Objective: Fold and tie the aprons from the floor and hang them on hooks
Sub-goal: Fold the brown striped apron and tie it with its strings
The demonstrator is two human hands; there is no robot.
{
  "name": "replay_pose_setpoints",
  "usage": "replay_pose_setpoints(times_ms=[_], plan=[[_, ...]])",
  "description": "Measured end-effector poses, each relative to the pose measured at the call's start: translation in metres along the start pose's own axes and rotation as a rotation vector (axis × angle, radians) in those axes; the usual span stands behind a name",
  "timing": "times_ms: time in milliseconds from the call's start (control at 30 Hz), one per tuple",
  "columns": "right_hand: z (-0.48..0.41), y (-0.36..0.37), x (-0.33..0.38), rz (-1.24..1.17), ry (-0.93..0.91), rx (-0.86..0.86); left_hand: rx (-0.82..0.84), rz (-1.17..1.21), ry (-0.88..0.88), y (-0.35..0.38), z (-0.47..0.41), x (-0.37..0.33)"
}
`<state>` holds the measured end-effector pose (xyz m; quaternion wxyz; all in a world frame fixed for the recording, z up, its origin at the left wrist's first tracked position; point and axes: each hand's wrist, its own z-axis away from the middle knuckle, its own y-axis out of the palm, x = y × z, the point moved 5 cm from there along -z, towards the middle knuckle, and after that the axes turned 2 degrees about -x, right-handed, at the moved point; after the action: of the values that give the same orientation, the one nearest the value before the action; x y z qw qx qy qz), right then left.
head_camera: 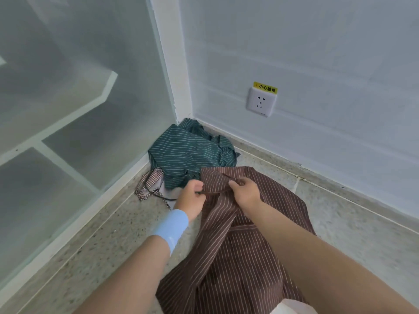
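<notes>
A brown apron with thin pale stripes (229, 250) hangs from both my hands above the speckled floor. My left hand (191, 197), with a light blue wristband, pinches its top edge at the left. My right hand (246, 191) grips the bunched top edge a little to the right. Behind it a green striped apron (188, 152) lies crumpled in the corner of the room. A small brown-and-white checked apron (149, 183) with dark strings lies on the floor to the left of the green one. No hooks are in view.
A frosted glass partition (74, 105) with white frames closes off the left side. A pale wall (317, 53) on the right carries a white socket (261, 103) with a yellow label. Speckled stone floor (106, 236) stretches toward me.
</notes>
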<state>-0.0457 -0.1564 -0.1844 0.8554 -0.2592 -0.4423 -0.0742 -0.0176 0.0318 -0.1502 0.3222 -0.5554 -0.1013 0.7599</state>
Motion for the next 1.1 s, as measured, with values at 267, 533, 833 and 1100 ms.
replay_pose_setpoints(times_ms=[267, 533, 833, 1100], plan=[[0.070, 0.010, -0.049, 0.651, -0.438, 0.109, 0.413, -0.445, -0.264, 0.037, 0.049, 0.110], [0.101, 0.046, -0.095, 0.726, -0.271, 0.515, 0.437, -0.500, -0.259, 0.022, 0.080, 0.122], [0.123, -0.004, -0.072, 0.436, 0.142, 0.435, 0.693, -0.023, -0.268, 0.063, 0.129, 0.046], [0.107, -0.083, -0.116, 0.928, 0.007, 0.100, 0.607, -0.216, -0.164, 0.093, 0.118, 0.020]])
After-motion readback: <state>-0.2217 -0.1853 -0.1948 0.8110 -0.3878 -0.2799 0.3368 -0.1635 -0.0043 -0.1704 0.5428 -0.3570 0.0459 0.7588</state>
